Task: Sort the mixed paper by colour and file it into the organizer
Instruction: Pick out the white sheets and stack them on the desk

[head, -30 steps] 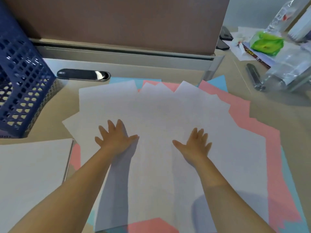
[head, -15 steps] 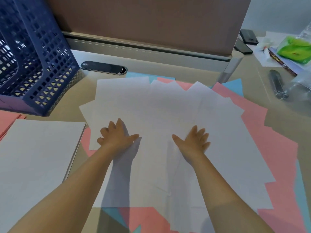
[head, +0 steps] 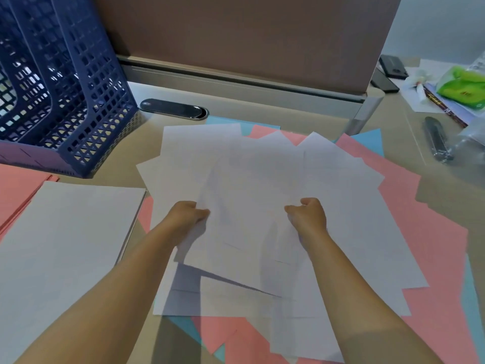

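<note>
Both hands are grabbing the white sheets fanned out mid-counter: left hand has its fingers curled round the left edge of a few, right hand pinches the same bunch from the right, and the near edge is lifted, throwing a shadow. Underneath lie pink sheets and blue sheets, poking out at the far, right and near sides. A tidy white stack sits at near left, with a pink stack beyond it. The organizer, blue mesh, stands far left on the counter. Far right there's a green pack with red print, too blurry to read.
</note>
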A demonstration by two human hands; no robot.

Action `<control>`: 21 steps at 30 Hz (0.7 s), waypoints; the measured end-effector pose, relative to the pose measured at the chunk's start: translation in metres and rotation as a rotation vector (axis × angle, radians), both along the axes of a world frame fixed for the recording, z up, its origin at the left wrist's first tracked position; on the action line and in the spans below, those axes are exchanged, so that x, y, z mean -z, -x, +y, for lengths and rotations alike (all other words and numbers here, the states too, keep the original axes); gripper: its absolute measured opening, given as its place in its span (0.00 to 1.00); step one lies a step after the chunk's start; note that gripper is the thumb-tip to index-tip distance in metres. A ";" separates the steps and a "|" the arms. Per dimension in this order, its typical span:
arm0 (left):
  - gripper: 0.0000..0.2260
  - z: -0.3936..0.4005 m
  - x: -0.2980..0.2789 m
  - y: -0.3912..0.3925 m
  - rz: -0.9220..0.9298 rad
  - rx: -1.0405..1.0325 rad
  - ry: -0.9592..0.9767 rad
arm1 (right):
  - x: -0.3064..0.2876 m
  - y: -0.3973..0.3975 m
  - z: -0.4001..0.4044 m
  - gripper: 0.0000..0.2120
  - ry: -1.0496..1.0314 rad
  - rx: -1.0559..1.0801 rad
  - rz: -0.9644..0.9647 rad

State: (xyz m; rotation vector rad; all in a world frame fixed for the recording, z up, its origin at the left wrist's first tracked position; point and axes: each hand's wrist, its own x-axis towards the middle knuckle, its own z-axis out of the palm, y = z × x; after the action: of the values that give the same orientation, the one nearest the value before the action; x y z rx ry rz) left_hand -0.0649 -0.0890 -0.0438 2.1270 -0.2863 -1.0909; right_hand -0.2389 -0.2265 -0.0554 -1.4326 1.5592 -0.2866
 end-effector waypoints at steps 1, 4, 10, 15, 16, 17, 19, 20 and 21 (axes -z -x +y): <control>0.05 0.002 0.000 -0.002 0.000 -0.010 0.015 | -0.001 0.005 -0.002 0.29 0.033 -0.014 0.047; 0.06 0.010 0.005 -0.010 -0.052 -0.050 0.014 | -0.006 0.025 -0.005 0.28 0.155 -0.082 0.355; 0.09 0.019 0.008 -0.005 -0.168 0.021 -0.117 | -0.006 0.039 -0.001 0.27 0.139 -0.163 0.479; 0.07 0.010 0.009 0.018 -0.128 0.180 -0.110 | -0.002 0.049 -0.006 0.09 0.097 -0.135 0.296; 0.07 0.007 0.010 0.023 -0.133 0.220 -0.116 | -0.003 0.055 -0.009 0.08 0.105 -0.123 0.308; 0.07 0.003 0.010 0.028 -0.146 0.256 -0.126 | -0.005 0.061 -0.011 0.10 0.118 -0.106 0.348; 0.06 -0.004 0.008 0.037 -0.182 0.314 -0.141 | -0.009 0.073 -0.014 0.18 0.135 -0.032 0.456; 0.05 -0.008 0.005 0.042 -0.208 0.336 -0.148 | -0.009 0.078 -0.015 0.20 0.128 0.012 0.485; 0.08 -0.013 0.007 0.045 -0.238 0.347 -0.159 | -0.009 0.084 -0.016 0.21 0.108 0.045 0.501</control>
State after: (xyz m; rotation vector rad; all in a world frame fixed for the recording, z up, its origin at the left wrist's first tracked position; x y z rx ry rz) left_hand -0.1097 -0.1018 -0.0506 2.4131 -0.7250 -1.0787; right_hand -0.3229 -0.2422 -0.0468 -1.6384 2.0031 -0.0353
